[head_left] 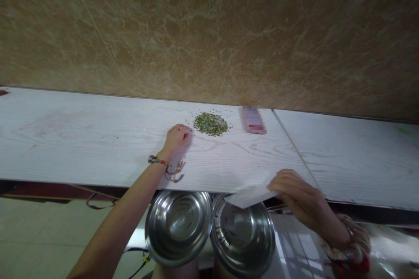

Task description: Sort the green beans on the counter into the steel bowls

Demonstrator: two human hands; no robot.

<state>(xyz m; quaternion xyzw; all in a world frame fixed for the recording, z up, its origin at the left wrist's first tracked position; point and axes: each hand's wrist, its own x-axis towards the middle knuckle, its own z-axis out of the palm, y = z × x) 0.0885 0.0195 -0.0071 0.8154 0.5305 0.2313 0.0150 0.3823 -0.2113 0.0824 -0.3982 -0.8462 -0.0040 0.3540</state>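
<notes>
A heap of small green and whitish grains [211,124] lies on the white wood-grain table [108,139], with a few loose ones scattered round it. My left hand [177,137] rests at the left edge of the heap, fingers curled together; whether anything is between them is hidden. My right hand [296,192] grips a flat white card [250,196], tilted over the right steel bowl [262,244]. A few small specks show inside that bowl. Beside it stands the left steel bowl [183,222], and both sit below the table's front edge, close to my body.
A phone-like flat object [253,120], blurred out, lies right of the heap near the wall. The brown marble-patterned wall [209,35] closes off the table's back. A seam [294,146] crosses the tabletop at right. Pale tiles [49,226] cover the floor.
</notes>
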